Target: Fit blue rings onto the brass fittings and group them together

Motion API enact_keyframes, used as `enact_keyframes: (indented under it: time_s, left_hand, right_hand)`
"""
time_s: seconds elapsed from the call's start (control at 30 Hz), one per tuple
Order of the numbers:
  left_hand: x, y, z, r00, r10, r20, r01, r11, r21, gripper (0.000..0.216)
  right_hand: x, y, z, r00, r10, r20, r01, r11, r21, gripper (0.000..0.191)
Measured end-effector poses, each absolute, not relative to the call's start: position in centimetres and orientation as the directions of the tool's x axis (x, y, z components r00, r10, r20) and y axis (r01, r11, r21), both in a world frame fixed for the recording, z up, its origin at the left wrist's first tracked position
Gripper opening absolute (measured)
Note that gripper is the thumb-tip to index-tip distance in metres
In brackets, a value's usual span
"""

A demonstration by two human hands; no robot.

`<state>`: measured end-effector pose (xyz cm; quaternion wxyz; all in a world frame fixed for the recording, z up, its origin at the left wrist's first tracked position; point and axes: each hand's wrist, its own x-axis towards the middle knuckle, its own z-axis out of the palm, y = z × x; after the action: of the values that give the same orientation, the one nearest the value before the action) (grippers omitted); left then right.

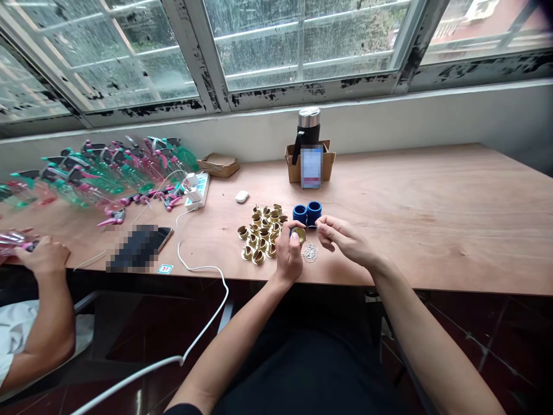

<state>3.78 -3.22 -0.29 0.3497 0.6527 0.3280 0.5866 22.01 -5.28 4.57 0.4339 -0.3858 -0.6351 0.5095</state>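
Observation:
My left hand is closed round a round brass-coloured fitting, with its hollow side facing up; a bit of blue shows beside it. My right hand is just to the right, thumb and fingertips pinched on a thin, pale wire-like piece that reaches toward the fitting. Under the hands lies a small heap of thin silvery wire rings. Several matching brass fittings are grouped to the left. Two blue ribbed hollow cylinders stand behind my hands.
A cardboard box with a black flask and a phone stands at the back. Leftward are a power strip, a white cable, a dark tablet-like device and spray bottles. A co-worker's hand is far left.

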Motion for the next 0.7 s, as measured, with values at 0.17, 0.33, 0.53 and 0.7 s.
enact_keyframes:
  time_s: [0.17, 0.33, 0.53, 0.7]
  left_hand:
    - [3.92, -2.95, -0.45, 0.124, 0.826, 0.549, 0.026, -0.556, 0.831, 0.029]
    - [3.95, -2.73, -0.58, 0.156, 0.812, 0.563, 0.039, -0.574, 0.818, 0.027]
    - [3.91, -2.7, -0.61, 0.194, 0.794, 0.576, -0.005, -0.586, 0.81, 0.024]
    - [3.92, -2.66, -0.5, 0.2, 0.79, 0.579, 0.019, -0.594, 0.804, 0.022]
  right_hand:
    - [21.7, -5.34, 4.44, -0.361, 0.921, 0.147, 0.025, 0.167, -0.986, 0.037]
    - [21.83, -5.2, 4.15, -0.392, 0.91, 0.134, 0.028, 0.157, -0.987, 0.038]
    - [21.56, -5.12, 4.1, -0.339, 0.926, 0.165, 0.049, 0.193, -0.98, 0.035]
    - [21.31, -5.0, 4.06, -0.277, 0.927, 0.254, 0.128, 0.298, -0.946, 0.029]
